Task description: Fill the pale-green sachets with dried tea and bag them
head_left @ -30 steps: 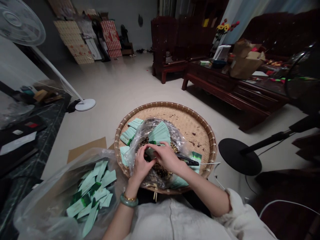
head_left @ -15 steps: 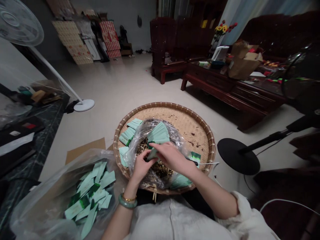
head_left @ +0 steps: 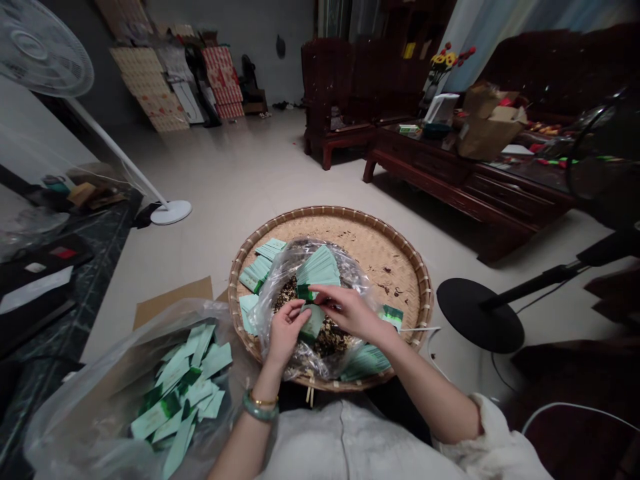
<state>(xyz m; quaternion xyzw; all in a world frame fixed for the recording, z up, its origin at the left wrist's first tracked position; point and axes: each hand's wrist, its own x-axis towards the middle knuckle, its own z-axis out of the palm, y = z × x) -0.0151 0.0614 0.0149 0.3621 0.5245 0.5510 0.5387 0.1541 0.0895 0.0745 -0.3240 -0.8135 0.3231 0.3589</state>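
Between my hands a pale green packet [head_left: 312,323] hangs over an open clear plastic bag [head_left: 265,313]. My left hand [head_left: 286,328] pinches the packet's upper left corner, and the fingers of my right hand [head_left: 347,311] close on its upper right. Below it, dark and yellowish dried bits [head_left: 334,337] fill the bag. Just beyond my fingers lies a fanned stack of green packets [head_left: 319,267]. The bag sits in a round woven bamboo tray [head_left: 380,230] on my lap. More packets [head_left: 256,272] lie along the tray's left side, and another fanned pile [head_left: 367,362] is near my right forearm.
On my left stands a large clear bag [head_left: 95,373] with many loose green packets [head_left: 187,380]. A white fan [head_left: 171,212] is at the far left, a black fan base [head_left: 480,315] at the right. A dark wooden table [head_left: 450,167] stands ahead.
The packet has turned to show its flat face, hanging lower between my hands. My right hand has shifted slightly right and its fingers have spread a little. The view has moved slightly.
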